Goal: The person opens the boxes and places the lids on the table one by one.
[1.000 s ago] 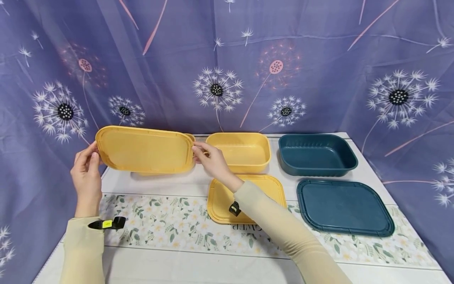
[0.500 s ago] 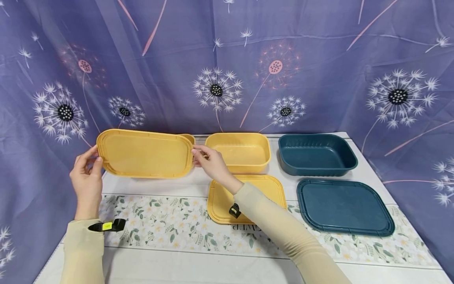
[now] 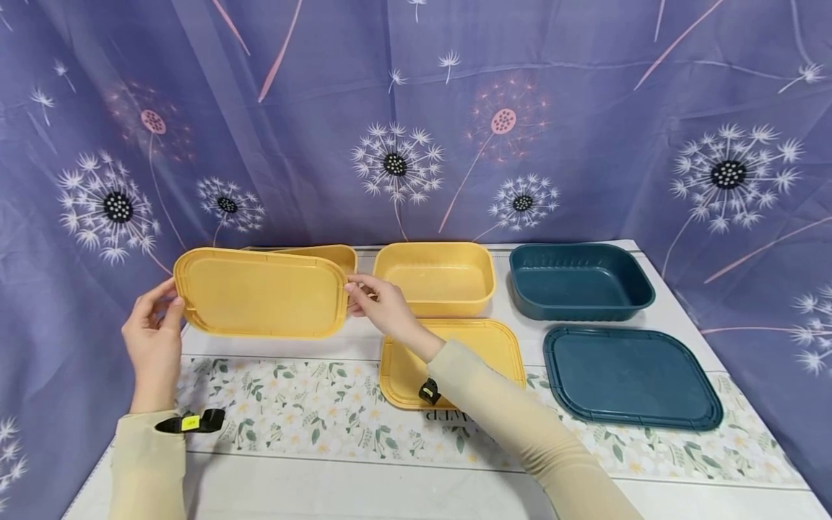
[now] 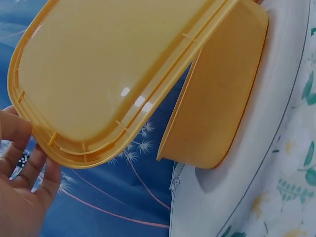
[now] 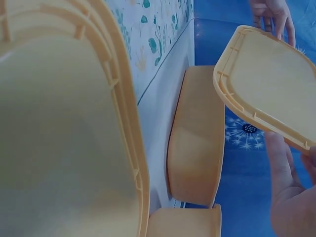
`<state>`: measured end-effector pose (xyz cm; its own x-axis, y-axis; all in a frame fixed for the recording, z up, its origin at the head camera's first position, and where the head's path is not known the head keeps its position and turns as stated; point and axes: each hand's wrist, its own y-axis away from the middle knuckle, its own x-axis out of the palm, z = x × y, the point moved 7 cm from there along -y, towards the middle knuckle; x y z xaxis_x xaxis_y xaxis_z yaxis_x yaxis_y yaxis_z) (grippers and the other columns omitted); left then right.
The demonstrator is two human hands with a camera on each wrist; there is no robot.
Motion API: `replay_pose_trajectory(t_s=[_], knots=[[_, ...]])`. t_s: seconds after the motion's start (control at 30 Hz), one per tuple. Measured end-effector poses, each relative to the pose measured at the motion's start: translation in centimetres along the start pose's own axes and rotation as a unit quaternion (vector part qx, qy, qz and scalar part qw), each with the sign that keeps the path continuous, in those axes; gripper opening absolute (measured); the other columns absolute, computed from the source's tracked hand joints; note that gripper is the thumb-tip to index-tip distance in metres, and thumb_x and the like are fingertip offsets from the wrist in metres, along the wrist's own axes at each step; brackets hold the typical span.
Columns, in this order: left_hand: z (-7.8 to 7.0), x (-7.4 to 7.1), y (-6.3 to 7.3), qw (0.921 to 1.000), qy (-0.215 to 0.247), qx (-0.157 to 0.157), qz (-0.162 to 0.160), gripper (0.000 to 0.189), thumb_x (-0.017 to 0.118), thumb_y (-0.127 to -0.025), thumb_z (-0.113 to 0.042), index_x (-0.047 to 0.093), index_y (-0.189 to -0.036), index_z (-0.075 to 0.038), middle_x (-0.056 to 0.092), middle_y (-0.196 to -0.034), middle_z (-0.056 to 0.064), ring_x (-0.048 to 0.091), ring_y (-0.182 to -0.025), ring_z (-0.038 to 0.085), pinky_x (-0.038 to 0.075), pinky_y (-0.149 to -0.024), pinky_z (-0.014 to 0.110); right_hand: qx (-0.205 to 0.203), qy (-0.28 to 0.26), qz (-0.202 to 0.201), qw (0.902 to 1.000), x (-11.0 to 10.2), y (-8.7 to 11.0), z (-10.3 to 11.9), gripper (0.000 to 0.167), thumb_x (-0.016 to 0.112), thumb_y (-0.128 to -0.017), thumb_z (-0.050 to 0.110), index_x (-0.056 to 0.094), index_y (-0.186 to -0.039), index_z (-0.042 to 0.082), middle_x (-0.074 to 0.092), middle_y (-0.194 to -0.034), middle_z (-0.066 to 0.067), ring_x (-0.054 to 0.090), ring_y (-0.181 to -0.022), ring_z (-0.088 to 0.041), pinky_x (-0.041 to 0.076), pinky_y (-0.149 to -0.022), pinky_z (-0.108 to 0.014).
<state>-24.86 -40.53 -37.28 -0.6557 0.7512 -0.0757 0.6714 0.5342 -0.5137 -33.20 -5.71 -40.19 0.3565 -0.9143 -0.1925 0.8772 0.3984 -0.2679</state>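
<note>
Both hands hold a yellow rectangular lid (image 3: 263, 292) in the air, tilted with its broad face toward the head camera. My left hand (image 3: 154, 339) pinches the left end; in the left wrist view its fingers (image 4: 37, 170) meet the lid's rounded corner. At the opposite end, my right hand (image 3: 386, 307) pinches the edge between thumb and fingers. Behind and below the lid stands a yellow container (image 4: 212, 98), apart from it; the head view shows only part of its rim and wall, the rest being hidden by the lid.
A second yellow container (image 3: 435, 278) and a dark teal container (image 3: 581, 282) stand along the back. In front lie another yellow lid (image 3: 403, 368), partly under the right forearm, and a teal lid (image 3: 633, 379). A purple curtain (image 3: 312, 144) hangs behind the table.
Both hands have lowered the yellow lid and brought it slightly left and nearer. More of the container behind it shows now. The other containers and lids stay put.
</note>
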Motion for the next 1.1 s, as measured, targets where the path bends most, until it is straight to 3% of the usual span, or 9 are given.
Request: replay_pose_trajectory(t_s=[0.23,0.4,0.57,0.73,0.83,0.93,1.1], knots=[[0.5,-0.2,0.4,0.9931,0.11,-0.039,0.014,0.027,0.066,-0.093,0.008,0.07,-0.12,0.006,0.065,-0.093,0.0,0.06,-0.082,0.009,0.053,-0.073,0.011,0.018,0.005,0.016,0.9997,0.4,0.2,-0.7,0.037,0.058,-0.105,0.022,0.061,-0.135,0.0,0.069,-0.095,-0.022,0.073,-0.081,-0.026,0.061,-0.072,-0.028],[1.0,-0.2,0.4,0.9883,0.139,-0.06,0.017,0.025,0.067,-0.093,0.007,0.07,-0.117,0.008,0.063,-0.089,0.002,0.058,-0.074,0.009,0.053,-0.066,0.012,0.037,-0.008,0.029,0.9988,0.7,0.4,-1.2,0.038,0.058,-0.105,0.021,0.059,-0.137,0.002,0.068,-0.098,-0.026,0.073,-0.084,-0.032,0.062,-0.074,-0.031],[1.6,-0.3,0.4,0.991,0.103,-0.083,0.021,0.023,0.069,-0.092,0.005,0.072,-0.115,0.005,0.063,-0.085,-0.001,0.058,-0.067,0.008,0.052,-0.062,0.012,0.05,-0.021,0.036,0.9979,0.7,0.6,-1.5,0.038,0.059,-0.105,0.021,0.06,-0.138,0.004,0.067,-0.099,-0.028,0.073,-0.085,-0.036,0.062,-0.076,-0.037],[2.4,-0.5,0.6,0.9918,0.025,-0.118,0.041,0.023,0.07,-0.094,-0.001,0.074,-0.116,-0.003,0.063,-0.083,-0.005,0.059,-0.068,0.005,0.052,-0.061,0.011,0.06,-0.006,0.048,0.997,0.8,0.8,-1.7,0.038,0.057,-0.106,0.022,0.058,-0.139,0.004,0.067,-0.093,-0.023,0.073,-0.081,-0.029,0.062,-0.075,-0.038],[2.9,-0.6,0.7,0.9896,-0.016,-0.131,0.056,0.024,0.069,-0.095,-0.004,0.074,-0.118,-0.007,0.064,-0.083,-0.008,0.059,-0.069,0.004,0.051,-0.059,0.011,0.069,0.0,0.059,0.9959,0.9,0.9,-1.9,0.039,0.056,-0.106,0.022,0.057,-0.14,0.002,0.066,-0.091,-0.02,0.073,-0.081,-0.031,0.062,-0.076,-0.042],[3.3,-0.6,0.9,0.987,-0.048,-0.133,0.076,0.024,0.069,-0.097,-0.009,0.074,-0.12,-0.009,0.064,-0.082,-0.011,0.059,-0.069,0.003,0.051,-0.058,0.012,0.082,-0.003,0.067,0.9944,1.1,1.0,-2.3,0.04,0.056,-0.106,0.021,0.056,-0.14,0.001,0.066,-0.089,-0.018,0.072,-0.085,-0.039,0.061,-0.078,-0.048],[3.5,-0.3,1.3,0.9814,-0.087,-0.11,0.131,0.027,0.066,-0.099,-0.017,0.071,-0.125,-0.01,0.063,-0.083,-0.016,0.059,-0.071,0.001,0.052,-0.058,0.013,0.099,-0.011,0.076,0.9922,1.4,1.3,-2.7,0.04,0.056,-0.106,0.016,0.053,-0.142,-0.001,0.066,-0.085,-0.016,0.07,-0.088,-0.046,0.06,-0.08,-0.052]])
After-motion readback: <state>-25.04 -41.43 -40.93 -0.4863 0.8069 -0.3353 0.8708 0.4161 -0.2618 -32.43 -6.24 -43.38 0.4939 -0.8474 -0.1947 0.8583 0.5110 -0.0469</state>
